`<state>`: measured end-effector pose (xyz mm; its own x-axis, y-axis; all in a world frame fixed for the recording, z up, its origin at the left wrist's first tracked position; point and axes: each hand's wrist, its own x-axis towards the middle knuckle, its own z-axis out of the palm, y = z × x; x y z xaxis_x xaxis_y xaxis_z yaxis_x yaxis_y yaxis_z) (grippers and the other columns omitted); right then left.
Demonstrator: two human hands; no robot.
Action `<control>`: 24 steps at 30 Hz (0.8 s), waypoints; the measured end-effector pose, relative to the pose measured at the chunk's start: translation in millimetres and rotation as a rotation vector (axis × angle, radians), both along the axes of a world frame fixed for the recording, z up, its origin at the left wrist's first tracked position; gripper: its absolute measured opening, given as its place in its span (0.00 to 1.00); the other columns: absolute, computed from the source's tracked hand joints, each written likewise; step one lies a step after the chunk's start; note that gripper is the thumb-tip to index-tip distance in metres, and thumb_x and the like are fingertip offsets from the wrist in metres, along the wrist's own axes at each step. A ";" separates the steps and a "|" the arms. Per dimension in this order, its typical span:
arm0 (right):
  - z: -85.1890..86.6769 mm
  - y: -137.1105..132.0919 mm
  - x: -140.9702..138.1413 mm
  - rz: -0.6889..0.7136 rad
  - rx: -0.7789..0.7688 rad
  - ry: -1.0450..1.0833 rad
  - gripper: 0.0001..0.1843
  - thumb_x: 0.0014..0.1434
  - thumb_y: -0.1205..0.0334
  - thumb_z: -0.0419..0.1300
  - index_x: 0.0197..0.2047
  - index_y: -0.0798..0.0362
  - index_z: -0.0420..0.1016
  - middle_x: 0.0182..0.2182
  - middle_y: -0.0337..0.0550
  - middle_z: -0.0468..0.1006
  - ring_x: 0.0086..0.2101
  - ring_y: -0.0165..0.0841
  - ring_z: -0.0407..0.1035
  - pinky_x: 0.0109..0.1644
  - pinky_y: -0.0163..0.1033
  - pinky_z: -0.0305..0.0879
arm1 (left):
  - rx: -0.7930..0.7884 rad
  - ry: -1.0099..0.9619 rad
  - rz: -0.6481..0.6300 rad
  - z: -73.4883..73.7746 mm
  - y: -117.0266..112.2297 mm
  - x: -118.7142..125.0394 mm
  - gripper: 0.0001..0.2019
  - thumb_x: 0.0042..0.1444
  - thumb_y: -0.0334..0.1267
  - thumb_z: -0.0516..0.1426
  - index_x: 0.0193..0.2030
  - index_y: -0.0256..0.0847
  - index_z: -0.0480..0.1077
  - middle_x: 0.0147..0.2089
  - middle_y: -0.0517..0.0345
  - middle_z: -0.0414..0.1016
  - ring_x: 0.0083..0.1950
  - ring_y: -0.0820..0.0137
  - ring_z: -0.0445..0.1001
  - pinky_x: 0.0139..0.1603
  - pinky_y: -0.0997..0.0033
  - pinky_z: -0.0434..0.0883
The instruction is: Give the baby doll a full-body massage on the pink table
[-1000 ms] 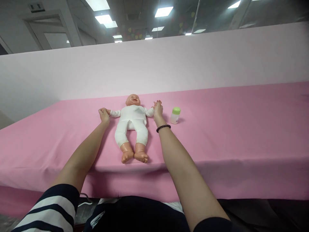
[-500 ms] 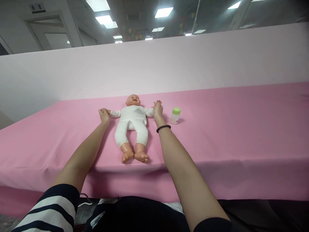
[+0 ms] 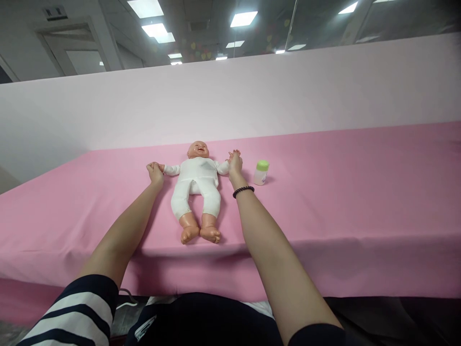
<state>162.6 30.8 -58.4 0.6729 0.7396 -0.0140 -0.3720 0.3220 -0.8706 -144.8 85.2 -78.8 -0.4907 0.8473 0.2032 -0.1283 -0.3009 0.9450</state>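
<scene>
A baby doll [image 3: 199, 172] with a white cloth body lies on its back, its bare feet toward me and its arms stretched out to both sides. My left hand [image 3: 156, 173] is closed round the doll's hand on the left. On the other side, my right hand [image 3: 236, 166] grips the doll's other hand, whose small fingers show above mine. A bottle [image 3: 261, 173] with a green cap and a clear body stands upright just right of my right hand, apart from it.
A pink cloth [image 3: 342, 192] covers the table and hangs over its front edge. Behind it rises a low white wall [image 3: 230, 101], with glass above that shows ceiling lights. A dark bead bracelet [image 3: 244, 191] circles my right wrist.
</scene>
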 end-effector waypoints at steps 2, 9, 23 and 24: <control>-0.5 0.1 0.2 0.001 -0.010 -0.014 0.12 0.62 0.58 0.55 0.47 0.50 0.74 0.42 0.41 0.80 0.37 0.32 0.73 0.41 0.36 0.68 | -0.021 0.028 0.015 -0.3 0.2 -0.2 0.07 0.73 0.37 0.55 0.42 0.46 0.60 0.42 0.60 0.67 0.40 0.72 0.70 0.36 0.75 0.67; -0.7 2.0 -0.3 -0.014 0.011 0.009 0.12 0.64 0.57 0.53 0.47 0.50 0.74 0.44 0.42 0.81 0.37 0.31 0.73 0.42 0.35 0.67 | -0.063 0.059 0.027 4.1 -5.2 2.5 0.05 0.76 0.35 0.49 0.43 0.45 0.60 0.43 0.60 0.67 0.41 0.72 0.70 0.36 0.75 0.68; 4.8 -4.9 -1.6 0.005 -0.011 0.033 0.14 0.64 0.59 0.53 0.49 0.51 0.74 0.47 0.42 0.81 0.38 0.31 0.73 0.43 0.35 0.67 | -0.055 0.020 0.008 7.9 -10.7 4.7 0.05 0.74 0.35 0.54 0.44 0.46 0.60 0.42 0.62 0.67 0.40 0.73 0.69 0.39 0.74 0.67; 4.7 -4.8 -1.4 0.011 -0.018 0.037 0.14 0.65 0.59 0.53 0.50 0.51 0.74 0.48 0.42 0.81 0.38 0.31 0.73 0.43 0.35 0.67 | -0.060 0.024 0.010 7.7 -10.6 4.6 0.05 0.74 0.35 0.53 0.44 0.46 0.60 0.42 0.62 0.67 0.40 0.73 0.69 0.39 0.74 0.67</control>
